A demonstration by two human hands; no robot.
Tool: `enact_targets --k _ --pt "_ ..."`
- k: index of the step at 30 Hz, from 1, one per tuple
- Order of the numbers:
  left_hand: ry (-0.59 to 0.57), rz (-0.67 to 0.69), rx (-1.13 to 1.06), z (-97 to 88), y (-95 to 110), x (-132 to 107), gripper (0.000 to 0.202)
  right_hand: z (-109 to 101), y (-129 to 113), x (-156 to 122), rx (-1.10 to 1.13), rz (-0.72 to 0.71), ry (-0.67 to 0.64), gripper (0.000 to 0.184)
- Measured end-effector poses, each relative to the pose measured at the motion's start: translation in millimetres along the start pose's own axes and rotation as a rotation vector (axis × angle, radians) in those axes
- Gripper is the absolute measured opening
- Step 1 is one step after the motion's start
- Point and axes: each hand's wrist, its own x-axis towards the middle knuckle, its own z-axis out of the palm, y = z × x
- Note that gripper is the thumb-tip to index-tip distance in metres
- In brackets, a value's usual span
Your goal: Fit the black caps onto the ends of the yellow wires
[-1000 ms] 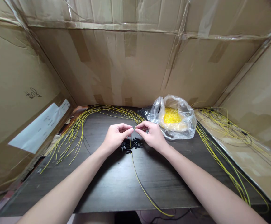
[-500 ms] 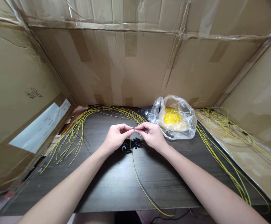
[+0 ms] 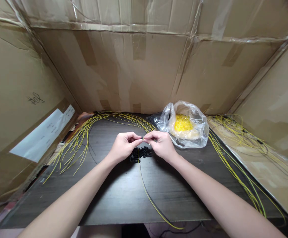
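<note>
My left hand (image 3: 124, 143) and my right hand (image 3: 160, 142) meet over the middle of the table, thumb and forefinger pinched on each. Between the fingertips sits a small black connector (image 3: 142, 138), mostly covered, with a tiny yellowish bit on the right-hand side. From the fingers a thin yellow-and-black wire (image 3: 146, 191) hangs down and runs over the table toward the front edge. Just below my hands lies a pile of small black connector pieces (image 3: 142, 154).
A clear plastic bag (image 3: 201, 132) of small yellow pieces (image 3: 183, 123) stands behind my right hand. Bundled yellow and black wires (image 3: 81, 132) curve across the back left; more wires (image 3: 233, 165) lie at the right. Cardboard walls (image 3: 121, 72) enclose the dark table (image 3: 109, 198).
Both hands stay nearly in place, still pinched together, with only a slight shift of the fingertips. The hanging wire has moved a little to the left.
</note>
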Motion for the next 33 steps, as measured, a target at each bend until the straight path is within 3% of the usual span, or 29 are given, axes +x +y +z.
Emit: enact_targets --k 11,21,33 --pt "-0.048 0.008 -0.005 -2.2 -1.1 -0.3 0.02 -1.3 0.8 0.5 0.012 0.036 -0.063 0.003" --pt "-0.008 -0.121 -0.19 -0.5 0.5 -2.0 0.028 -9.1 -7.6 0.1 -0.107 -0.081 -0.081 0.011" --pt "-0.018 -0.144 -0.26 -1.0 0.2 -2.2 0.028 -8.5 -1.6 -0.9 -0.146 -0.132 -0.061 0.007"
